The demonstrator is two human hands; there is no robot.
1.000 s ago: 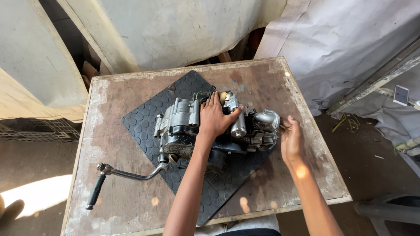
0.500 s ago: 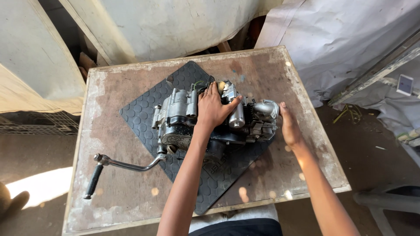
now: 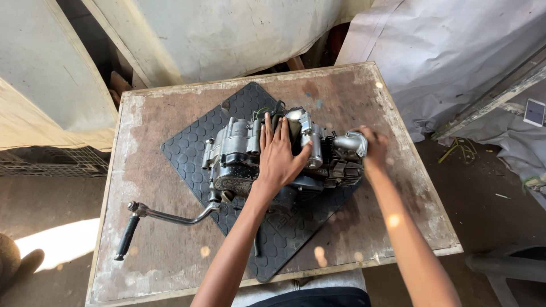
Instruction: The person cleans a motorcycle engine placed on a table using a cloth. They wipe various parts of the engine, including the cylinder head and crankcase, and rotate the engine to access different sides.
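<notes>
Now the left hand (image 3: 280,156) lies open-fingered atop the grey metal engine (image 3: 267,156), while the right hand (image 3: 372,149), moved inward, grips its silver end pipe (image 3: 348,142).

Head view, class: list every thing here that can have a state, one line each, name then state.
engine: lying on the rubber mat, held by both hands
left hand: flat on top of the engine, fingers spread
right hand: gripping the engine's right end
kick lever: attached to the engine, swung out over the table
rubber mat: flat, set diagonally on the table
</notes>
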